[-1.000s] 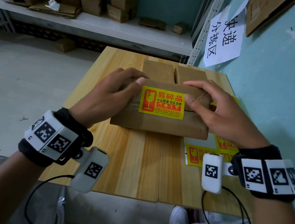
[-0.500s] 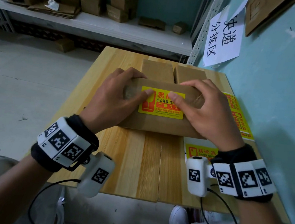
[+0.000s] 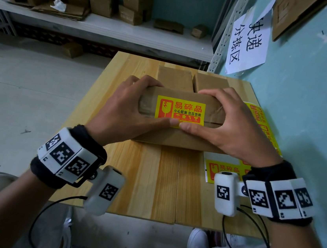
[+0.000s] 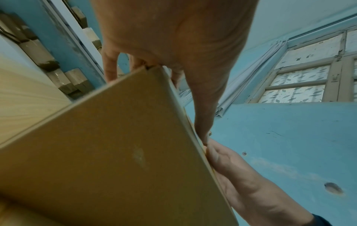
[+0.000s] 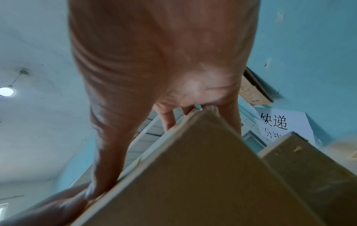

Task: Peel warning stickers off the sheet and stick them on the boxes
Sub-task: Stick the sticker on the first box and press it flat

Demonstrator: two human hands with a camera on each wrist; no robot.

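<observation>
A flat brown cardboard box (image 3: 177, 139) lies across the middle of the wooden table (image 3: 151, 184). On its top sits a yellow and red warning sticker (image 3: 181, 109). My left hand (image 3: 123, 108) grips the box's left end and my right hand (image 3: 234, 128) grips its right end. The fingers of both curl over the far edge. Both thumbs meet on the sticker's lower edge and press it down. The left wrist view shows the box (image 4: 115, 152) from below, with the left hand (image 4: 173, 38) on its edge. The right wrist view shows the same box (image 5: 193, 175) under the right hand (image 5: 164, 53).
The sticker sheet (image 3: 223, 169) lies on the table just before my right wrist. Another yellow strip of stickers (image 3: 262, 119) lies along the blue wall at right. Two more boxes (image 3: 174, 77) (image 3: 210, 84) stand behind the held one. Shelving with cartons stands beyond the table.
My thumbs moved from the sticker's two ends across its face and now meet on its lower edge. My wrists drew closer to me. The box stayed in place.
</observation>
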